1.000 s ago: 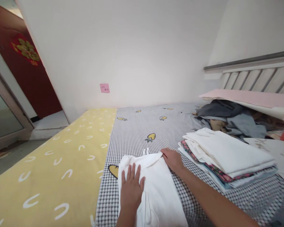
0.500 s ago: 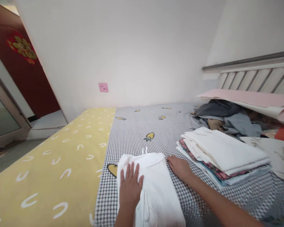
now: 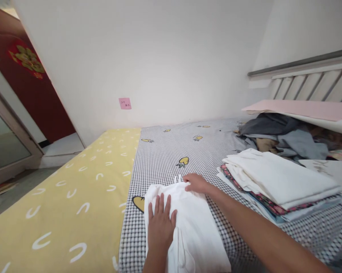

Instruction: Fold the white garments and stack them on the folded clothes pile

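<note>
A folded white garment (image 3: 197, 227) lies on the checked bedding, with two thin white straps sticking out past its far edge. My left hand (image 3: 161, 223) rests flat on its left half, fingers stretched out and slightly spread. At the far edge, right beside the straps, my right hand (image 3: 197, 183) has its fingers bent over the cloth and its thumb on the near side, pinching that edge. The fingertips partly hide what they grip.
To the right is a stack of folded clothes (image 3: 284, 178), white on top. Behind it are a heap of dark and grey clothes (image 3: 273, 127) and a pink board (image 3: 301, 109). Yellow bedding (image 3: 96, 197) covers the left side. A white wall (image 3: 171, 68) stands behind.
My right hand has moved left from the bedding beside the garment onto its far edge and closed there. My left hand stays flat on the cloth. The view has shifted slightly.
</note>
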`<state>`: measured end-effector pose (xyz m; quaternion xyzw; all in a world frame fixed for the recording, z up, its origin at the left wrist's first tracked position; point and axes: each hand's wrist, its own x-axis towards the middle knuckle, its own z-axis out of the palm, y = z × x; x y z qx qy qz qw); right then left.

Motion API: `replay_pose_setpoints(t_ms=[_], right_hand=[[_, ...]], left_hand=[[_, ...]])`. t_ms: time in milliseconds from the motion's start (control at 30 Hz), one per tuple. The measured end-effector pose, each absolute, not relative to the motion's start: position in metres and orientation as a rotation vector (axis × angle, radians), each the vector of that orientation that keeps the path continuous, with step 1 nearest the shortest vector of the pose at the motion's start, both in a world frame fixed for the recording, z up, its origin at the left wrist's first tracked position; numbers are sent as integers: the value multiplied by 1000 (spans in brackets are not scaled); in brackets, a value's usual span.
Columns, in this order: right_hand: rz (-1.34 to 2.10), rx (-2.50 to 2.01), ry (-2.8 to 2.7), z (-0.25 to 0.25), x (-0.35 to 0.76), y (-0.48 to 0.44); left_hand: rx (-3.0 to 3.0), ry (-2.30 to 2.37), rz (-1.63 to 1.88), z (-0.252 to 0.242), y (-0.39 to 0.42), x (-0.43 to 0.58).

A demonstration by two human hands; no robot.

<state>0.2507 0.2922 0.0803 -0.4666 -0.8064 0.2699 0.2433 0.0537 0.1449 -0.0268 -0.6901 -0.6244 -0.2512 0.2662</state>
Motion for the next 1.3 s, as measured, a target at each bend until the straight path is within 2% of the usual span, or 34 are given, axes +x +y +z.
replay_pose_setpoints(t_ms=[167,400,633,900,1067,1300], right_hand=[[757,-1159,-2091,77,258,293],[739,-1436,-1859,64,302,299],[867,-1439,-1993,63,295,291],[493,-1761,-1838,69,278,267],[32,-1453,-2027,57,253,208],[130,-1602,-2224,3,243,189]], left_hand=[[-1843,-1688,-686,-25,145,54],[-1857,-1679,-705,-27,146,54],[-1854,-1683,-703,-27,146,52],[-1824,-1722,-697,-22,144,54],[-1842,-1727,-670,-12,138,56],[-1973,-1852,-897,-1,129,45]])
